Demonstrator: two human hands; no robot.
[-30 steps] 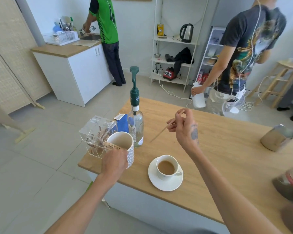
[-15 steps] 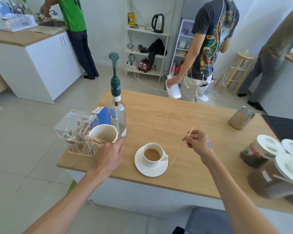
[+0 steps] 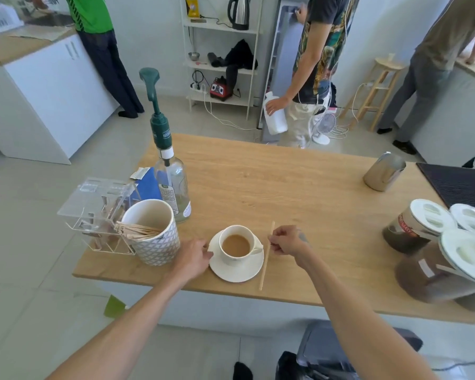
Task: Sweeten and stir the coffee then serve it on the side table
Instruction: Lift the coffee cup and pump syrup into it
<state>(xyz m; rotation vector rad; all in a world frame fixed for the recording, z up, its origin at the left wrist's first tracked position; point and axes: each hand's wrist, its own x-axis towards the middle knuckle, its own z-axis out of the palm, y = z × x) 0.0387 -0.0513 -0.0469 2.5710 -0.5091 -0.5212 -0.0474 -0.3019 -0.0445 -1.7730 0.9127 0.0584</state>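
A white cup of milky coffee (image 3: pixel 235 244) stands on a white saucer (image 3: pixel 237 276) near the front edge of the wooden table (image 3: pixel 299 187). My left hand (image 3: pixel 192 259) rests on the table with its fingertips on the saucer's left rim. To the right of the saucer, my right hand (image 3: pixel 287 240) pinches a long wooden stir stick (image 3: pixel 265 266). The stick runs along the tabletop beside the saucer, pointing toward the front edge.
Left of the saucer stand a patterned cup of stir sticks (image 3: pixel 155 242), a clear syrup bottle with a green pump (image 3: pixel 173 187) and an acrylic organizer (image 3: pixel 93 212). At the right are a steel pitcher (image 3: pixel 383 174), lidded jars (image 3: pixel 422 229) and a black mat (image 3: pixel 458 185). Three people stand beyond the table.
My left hand left the patterned cup and went to the saucer's rim. My right hand lowered the stir stick from the air down to the table beside the saucer.
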